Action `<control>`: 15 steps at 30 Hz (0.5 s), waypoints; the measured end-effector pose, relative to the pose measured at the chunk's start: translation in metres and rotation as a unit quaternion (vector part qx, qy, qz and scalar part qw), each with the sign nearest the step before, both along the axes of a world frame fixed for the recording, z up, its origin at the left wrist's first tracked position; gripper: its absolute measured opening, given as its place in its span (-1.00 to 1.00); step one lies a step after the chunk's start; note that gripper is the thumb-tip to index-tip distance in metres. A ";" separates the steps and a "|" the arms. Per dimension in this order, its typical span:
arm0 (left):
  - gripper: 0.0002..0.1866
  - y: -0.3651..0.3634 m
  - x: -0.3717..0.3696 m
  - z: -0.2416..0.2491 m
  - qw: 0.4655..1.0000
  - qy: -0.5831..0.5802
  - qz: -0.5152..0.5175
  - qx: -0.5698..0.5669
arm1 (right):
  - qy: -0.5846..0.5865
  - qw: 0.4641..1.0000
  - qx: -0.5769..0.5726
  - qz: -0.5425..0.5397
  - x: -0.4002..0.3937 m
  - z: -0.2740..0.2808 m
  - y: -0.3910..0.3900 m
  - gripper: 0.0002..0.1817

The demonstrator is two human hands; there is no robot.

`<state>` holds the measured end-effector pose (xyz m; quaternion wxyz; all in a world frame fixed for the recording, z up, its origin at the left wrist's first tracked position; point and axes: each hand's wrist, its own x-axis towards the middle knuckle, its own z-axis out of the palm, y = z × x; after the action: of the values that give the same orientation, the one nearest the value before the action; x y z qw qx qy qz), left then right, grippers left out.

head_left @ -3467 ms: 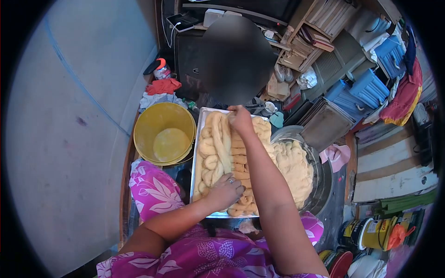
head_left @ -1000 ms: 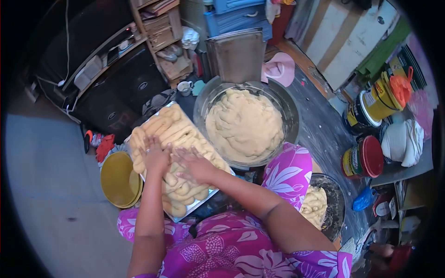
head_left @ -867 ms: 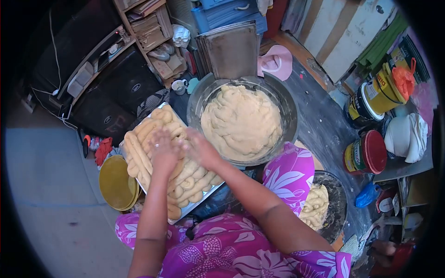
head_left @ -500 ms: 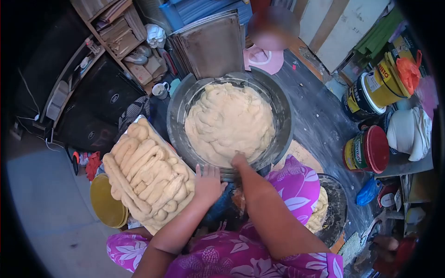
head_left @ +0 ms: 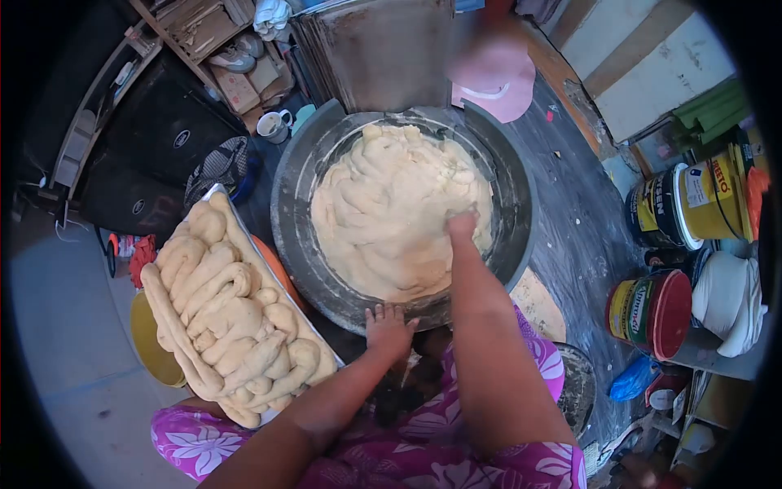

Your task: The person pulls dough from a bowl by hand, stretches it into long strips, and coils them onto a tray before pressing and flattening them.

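Note:
A big round metal basin (head_left: 295, 228) in front of me holds a mound of pale dough (head_left: 383, 216). My right hand (head_left: 462, 225) reaches into the basin with its fingers down in the dough on the right side. My left hand (head_left: 388, 328) rests flat with fingers spread on the basin's near rim. To the left, a metal tray (head_left: 244, 236) is heaped with twisted and rolled dough pieces (head_left: 228, 310). My lap in a purple flowered garment (head_left: 187, 432) shows at the bottom.
A yellow bucket (head_left: 147, 346) lies under the tray's left edge. Paint tubs (head_left: 680, 208) and a red-lidded tub (head_left: 652, 310) stand at right, by white cloth (head_left: 729, 301). Stacked baking trays (head_left: 383, 49), a pink slipper (head_left: 493, 77), a mug (head_left: 269, 124) and black speaker boxes (head_left: 151, 134) lie beyond.
Both hands have left the tray of shaped pieces. My right hand has gone into the basin's dough and my left hand has settled on the basin's rim. The view has swung toward the basin.

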<state>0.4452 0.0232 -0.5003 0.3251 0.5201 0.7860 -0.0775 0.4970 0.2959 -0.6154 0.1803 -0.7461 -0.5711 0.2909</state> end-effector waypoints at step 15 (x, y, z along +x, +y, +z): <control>-0.50 0.002 -0.004 -0.007 0.996 0.066 -0.063 -0.011 | 0.012 0.995 -0.069 -0.069 -0.007 -0.028 0.035 -0.44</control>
<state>0.4409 0.0257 -0.5068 0.2732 0.5584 0.7706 -0.1405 0.4897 0.3306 -0.6439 0.1547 -0.7906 -0.4947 0.3259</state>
